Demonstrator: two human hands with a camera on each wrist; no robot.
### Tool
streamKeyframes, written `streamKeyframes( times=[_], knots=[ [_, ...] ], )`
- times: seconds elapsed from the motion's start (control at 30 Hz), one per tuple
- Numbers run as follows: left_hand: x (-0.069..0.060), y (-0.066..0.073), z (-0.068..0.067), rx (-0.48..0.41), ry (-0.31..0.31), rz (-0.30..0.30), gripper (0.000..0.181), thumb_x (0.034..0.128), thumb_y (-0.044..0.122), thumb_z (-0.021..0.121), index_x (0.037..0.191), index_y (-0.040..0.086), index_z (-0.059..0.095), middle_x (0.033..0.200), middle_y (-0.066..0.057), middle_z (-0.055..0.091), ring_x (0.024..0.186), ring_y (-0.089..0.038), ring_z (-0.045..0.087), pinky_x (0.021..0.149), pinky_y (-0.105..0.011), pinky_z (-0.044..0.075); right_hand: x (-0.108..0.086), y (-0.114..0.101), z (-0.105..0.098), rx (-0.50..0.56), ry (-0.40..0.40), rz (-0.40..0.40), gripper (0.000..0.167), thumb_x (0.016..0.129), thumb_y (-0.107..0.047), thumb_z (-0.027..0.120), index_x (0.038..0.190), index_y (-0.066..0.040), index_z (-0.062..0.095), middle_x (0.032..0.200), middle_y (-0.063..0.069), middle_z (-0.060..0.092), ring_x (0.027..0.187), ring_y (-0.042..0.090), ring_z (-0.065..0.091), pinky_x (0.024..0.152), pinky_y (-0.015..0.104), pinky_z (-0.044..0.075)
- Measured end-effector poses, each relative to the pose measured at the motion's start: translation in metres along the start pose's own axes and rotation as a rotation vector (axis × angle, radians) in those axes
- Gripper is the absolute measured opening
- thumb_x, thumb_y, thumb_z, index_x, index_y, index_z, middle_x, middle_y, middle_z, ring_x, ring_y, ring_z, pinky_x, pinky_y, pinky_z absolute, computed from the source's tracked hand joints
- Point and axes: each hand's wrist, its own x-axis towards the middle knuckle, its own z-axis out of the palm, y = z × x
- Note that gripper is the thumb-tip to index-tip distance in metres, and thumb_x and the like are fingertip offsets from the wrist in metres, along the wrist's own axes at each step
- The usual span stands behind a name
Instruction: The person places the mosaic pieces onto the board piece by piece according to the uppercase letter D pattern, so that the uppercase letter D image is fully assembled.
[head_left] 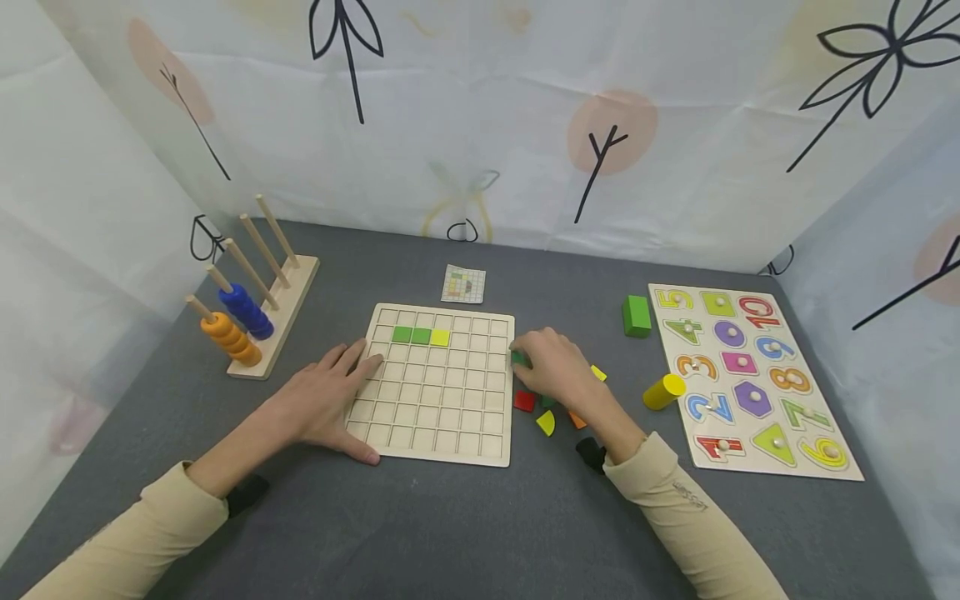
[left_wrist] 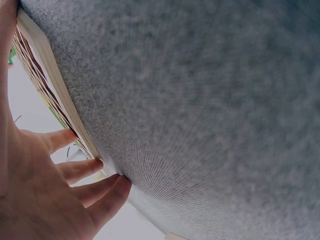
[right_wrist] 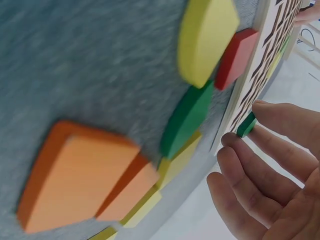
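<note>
A wooden grid board (head_left: 435, 392) lies flat on the grey table, with two green square tiles (head_left: 402, 334) and a yellow square tile (head_left: 439, 337) set in a row in its upper part. My left hand (head_left: 322, 400) rests spread along the board's left edge, its fingertips (left_wrist: 94, 165) touching the side. At the right edge my right hand (head_left: 558, 367) pinches a small green tile (right_wrist: 246, 125) between thumb and finger. Under and beside that hand lie a red tile (head_left: 525, 401), a yellow quarter-round piece (head_left: 546, 423), and orange pieces (right_wrist: 80, 175), partly hidden in the head view.
A small pattern card (head_left: 463, 284) lies behind the board. To the left stands a peg stacker (head_left: 292, 292) with orange and blue beads. On the right are a green block (head_left: 637, 316), a yellow cylinder (head_left: 664, 391) and a number puzzle board (head_left: 757, 379). Printed cloth encloses the table.
</note>
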Motion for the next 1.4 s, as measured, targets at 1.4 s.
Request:
streamKeyframes(
  times=[1.4],
  knots=[
    [0.0, 0.0, 0.0, 0.004, -0.014, -0.004, 0.143, 0.0522, 0.096, 0.069, 0.158, 0.006, 0.034, 0.162, -0.032, 0.029, 0.144, -0.057, 0.037, 0.1, -0.07, 0.046, 0.05, -0.055, 0.029, -0.028, -0.016, -0.061, 0.013, 0.092, -0.005, 0.069, 0.097, -0.005, 0.081, 0.095, 0.008, 0.079, 0.063, 0.013, 0.048, 0.054, 0.023, 0.035]
  ],
)
